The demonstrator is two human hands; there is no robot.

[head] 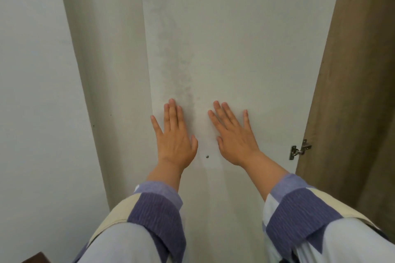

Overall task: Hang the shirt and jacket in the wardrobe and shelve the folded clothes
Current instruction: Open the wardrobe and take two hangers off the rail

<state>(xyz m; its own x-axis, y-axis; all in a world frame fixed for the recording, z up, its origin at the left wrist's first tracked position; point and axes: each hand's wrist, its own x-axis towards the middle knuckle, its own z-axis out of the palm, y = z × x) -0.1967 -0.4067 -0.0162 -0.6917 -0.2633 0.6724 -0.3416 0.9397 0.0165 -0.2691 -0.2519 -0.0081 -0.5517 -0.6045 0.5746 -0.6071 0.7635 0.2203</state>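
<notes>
A white wardrobe door panel [235,38] fills the middle of the view, seen from its inner side, with a small screw head [207,156] low on it. My left hand [174,136] lies flat on the panel near its left edge, fingers spread and holding nothing. Just to the right, my right hand [233,134] is also pressed flat against the panel, fingers apart. No shirt, jacket or folded clothes are in view, and the wardrobe's inside is hidden.
A metal hinge [299,149] joins the white panel to a brown wooden side [352,70] on the right. A white wall [38,92] stands on the left. A dark brown corner [36,258] shows at the bottom left.
</notes>
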